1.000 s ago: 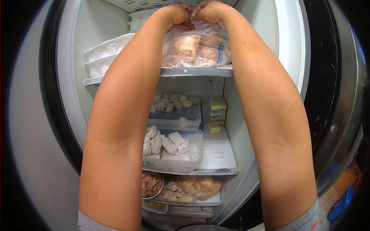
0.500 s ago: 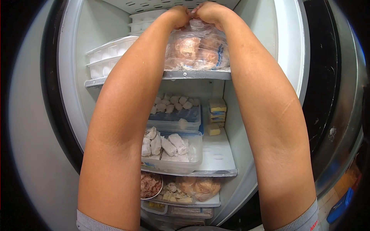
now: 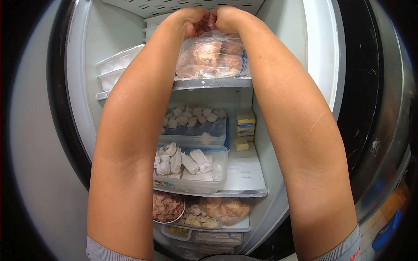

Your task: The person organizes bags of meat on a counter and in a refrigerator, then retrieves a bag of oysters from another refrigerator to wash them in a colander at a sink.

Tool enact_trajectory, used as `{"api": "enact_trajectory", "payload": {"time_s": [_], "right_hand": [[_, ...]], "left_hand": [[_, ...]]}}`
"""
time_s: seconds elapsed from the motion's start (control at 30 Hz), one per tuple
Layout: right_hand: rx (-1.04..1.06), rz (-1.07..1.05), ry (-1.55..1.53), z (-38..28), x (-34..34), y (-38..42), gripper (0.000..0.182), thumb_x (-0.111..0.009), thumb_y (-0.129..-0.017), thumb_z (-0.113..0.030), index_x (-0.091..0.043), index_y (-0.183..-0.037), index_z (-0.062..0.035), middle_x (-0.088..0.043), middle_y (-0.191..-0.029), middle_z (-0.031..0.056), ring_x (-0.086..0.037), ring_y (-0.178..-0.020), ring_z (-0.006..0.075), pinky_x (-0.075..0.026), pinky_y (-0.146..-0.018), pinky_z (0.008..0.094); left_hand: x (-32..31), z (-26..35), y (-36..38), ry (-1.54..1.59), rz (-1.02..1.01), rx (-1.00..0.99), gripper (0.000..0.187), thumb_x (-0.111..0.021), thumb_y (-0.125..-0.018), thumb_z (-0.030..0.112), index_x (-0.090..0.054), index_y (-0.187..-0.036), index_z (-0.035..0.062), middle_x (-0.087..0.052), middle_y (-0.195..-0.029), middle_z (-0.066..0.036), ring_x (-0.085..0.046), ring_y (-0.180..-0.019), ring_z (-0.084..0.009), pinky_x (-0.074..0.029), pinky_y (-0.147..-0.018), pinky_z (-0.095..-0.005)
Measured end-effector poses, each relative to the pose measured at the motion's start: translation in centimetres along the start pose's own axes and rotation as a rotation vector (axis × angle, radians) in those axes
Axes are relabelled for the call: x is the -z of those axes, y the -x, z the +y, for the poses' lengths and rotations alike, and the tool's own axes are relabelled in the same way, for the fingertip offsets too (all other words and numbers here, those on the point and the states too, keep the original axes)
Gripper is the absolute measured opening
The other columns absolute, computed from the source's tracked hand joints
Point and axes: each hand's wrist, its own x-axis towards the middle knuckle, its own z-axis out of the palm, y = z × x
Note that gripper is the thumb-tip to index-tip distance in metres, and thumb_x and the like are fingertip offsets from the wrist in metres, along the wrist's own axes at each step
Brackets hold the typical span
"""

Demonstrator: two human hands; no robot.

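Observation:
Both arms reach up to the top shelf [image 3: 213, 83] of an upright fridge. A clear plastic bag [image 3: 209, 56] with pale orange-pink pieces, perhaps meat, and blue print rests at the shelf's front edge. My left hand [image 3: 197, 21] has its fingers curled in at the bag's gathered top. Meeting it there, my right hand [image 3: 224, 19] is closed on the same plastic, its fingers mostly hidden behind the wrist. The fingertips of both hands nearly touch.
White trays [image 3: 114, 69] are stacked left of the bag. Lower down sit plastic containers of white floured pieces [image 3: 196, 165], yellow blocks [image 3: 246, 117], a bowl of minced meat [image 3: 167, 206] and another filled bag [image 3: 230, 211]. Fridge walls flank both arms.
Bag and shelf appear slightly further left in view. The fingers have shifted at the bag's top, and more of my left hand's fingers show now.

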Motion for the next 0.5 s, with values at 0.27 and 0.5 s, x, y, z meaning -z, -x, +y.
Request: {"api": "enact_trajectory", "payload": {"time_s": [0.27, 0.5], "right_hand": [[-0.037, 0.071, 0.042, 0.1, -0.4, -0.3, 0.031, -0.061, -0.087, -0.022, -0.067, -0.115, -0.0109, -0.064, -0.119, 0.016, -0.06, -0.11, 0.0322, -0.047, -0.094, 0.0428], [0.14, 0.288, 0.195, 5.0, -4.1, -8.7, 0.009, -0.072, -0.079, -0.017, -0.073, -0.082, -0.0079, -0.069, -0.085, 0.0183, -0.061, -0.077, 0.0313, -0.05, -0.074, 0.0416]], "left_hand": [[-0.2, -0.3, -1.6, 0.038, 0.019, 0.058, 0.011, -0.051, -0.093, 0.004, -0.06, -0.095, 0.0084, -0.061, -0.089, -0.002, -0.057, -0.079, -0.0144, -0.047, -0.07, -0.0265], [1.1, -0.9, -2.1, 0.034, -0.044, -0.021, 0.01, -0.054, -0.094, 0.004, -0.061, -0.101, 0.0058, -0.065, -0.098, -0.005, -0.063, -0.083, -0.0151, -0.055, -0.082, -0.0309]]}}
